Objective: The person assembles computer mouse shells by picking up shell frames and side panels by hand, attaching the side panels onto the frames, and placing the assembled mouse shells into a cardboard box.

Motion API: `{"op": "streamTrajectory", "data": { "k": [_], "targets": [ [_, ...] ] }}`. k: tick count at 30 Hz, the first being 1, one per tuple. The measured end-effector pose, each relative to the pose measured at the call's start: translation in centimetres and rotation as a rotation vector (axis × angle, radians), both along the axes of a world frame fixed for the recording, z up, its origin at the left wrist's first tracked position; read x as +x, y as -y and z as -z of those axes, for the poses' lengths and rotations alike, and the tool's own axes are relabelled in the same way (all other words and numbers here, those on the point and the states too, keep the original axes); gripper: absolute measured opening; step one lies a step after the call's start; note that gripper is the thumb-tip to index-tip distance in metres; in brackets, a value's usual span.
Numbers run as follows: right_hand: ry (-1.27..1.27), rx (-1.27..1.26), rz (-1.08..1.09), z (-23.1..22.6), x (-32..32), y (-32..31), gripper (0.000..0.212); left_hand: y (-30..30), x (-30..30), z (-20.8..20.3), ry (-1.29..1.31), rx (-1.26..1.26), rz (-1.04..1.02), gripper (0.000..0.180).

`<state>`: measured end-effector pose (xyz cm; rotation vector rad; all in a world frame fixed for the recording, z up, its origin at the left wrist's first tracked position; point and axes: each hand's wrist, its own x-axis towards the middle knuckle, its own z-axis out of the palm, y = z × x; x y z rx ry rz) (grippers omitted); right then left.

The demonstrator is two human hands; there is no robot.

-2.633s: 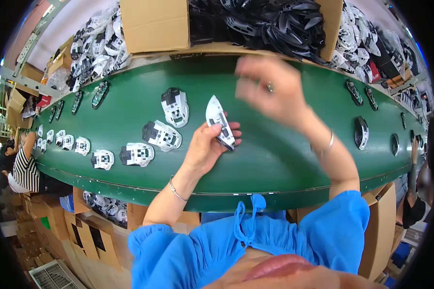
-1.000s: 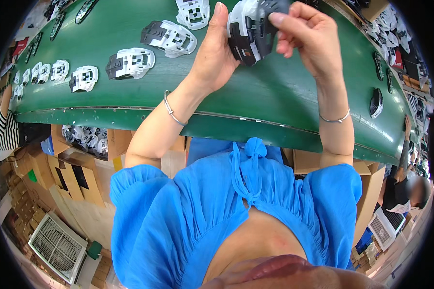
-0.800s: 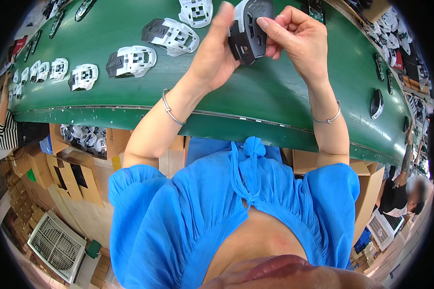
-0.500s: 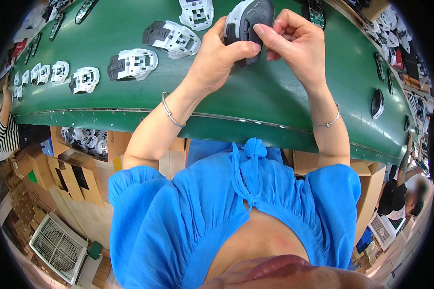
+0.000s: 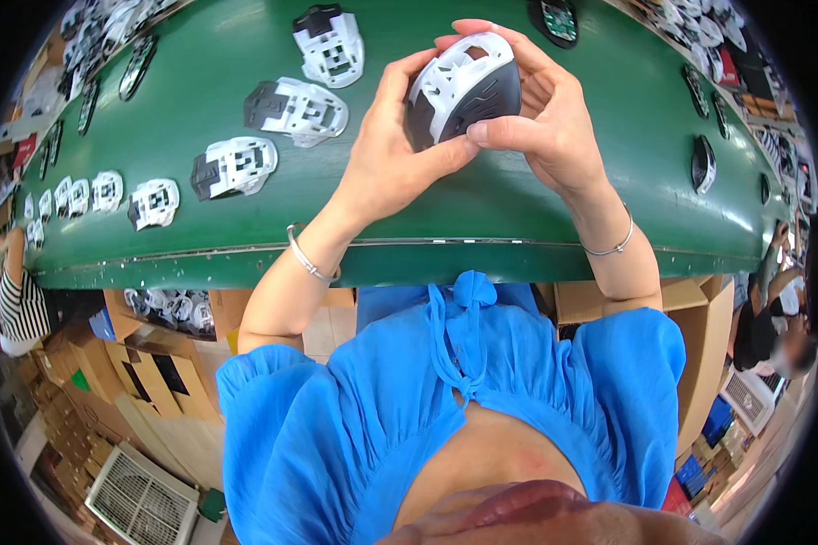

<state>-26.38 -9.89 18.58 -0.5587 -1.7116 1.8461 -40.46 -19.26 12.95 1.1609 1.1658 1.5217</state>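
Observation:
A computer mouse shell (image 5: 463, 84), white with a black textured side, is held up above the green work surface. My left hand (image 5: 393, 145) grips its left end, thumb along the near edge. My right hand (image 5: 554, 118) wraps its right side, with the thumb pressed on the black part and fingers behind it. Both thumb tips nearly meet. To the left of my hands lie several white-and-black mouse top shells, among them a near one (image 5: 234, 167), a middle one (image 5: 298, 111) and a far one (image 5: 333, 53).
The green work surface (image 5: 445, 204) has a row of smaller-looking shells (image 5: 107, 191) at its left. A black mouse base with a green circuit board (image 5: 557, 20) sits beyond my right hand. Cardboard boxes (image 5: 700, 354) stand below the front edge. Other people work at both far sides.
The mouse shell has been turned, so its white open frame now faces up. My right hand went from pinching fingers to wrapping round it. The surface's contents shifted lower in view.

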Motion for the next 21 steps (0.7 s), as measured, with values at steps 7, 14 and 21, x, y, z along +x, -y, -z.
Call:
{"op": "streamTrajectory", "data": {
  "k": [7, 14, 21],
  "targets": [
    [0.107, -0.112, -0.062, -2.3, 3.2, 0.3, 0.073, 1.3, 0.0, -1.6, -0.323, 0.093, 0.021, 0.076],
    [0.328, -0.039, -0.143, -3.2, 4.8, 0.1, 0.058, 2.4, 0.2, -2.3, -0.035, -0.053, 0.228, 0.074],
    [0.374, -0.476, -0.096, 0.9, 5.9, -0.2, 0.048, 1.8, 0.2, -1.6, -0.002, -0.367, 0.399, 0.066]
  ]
}}
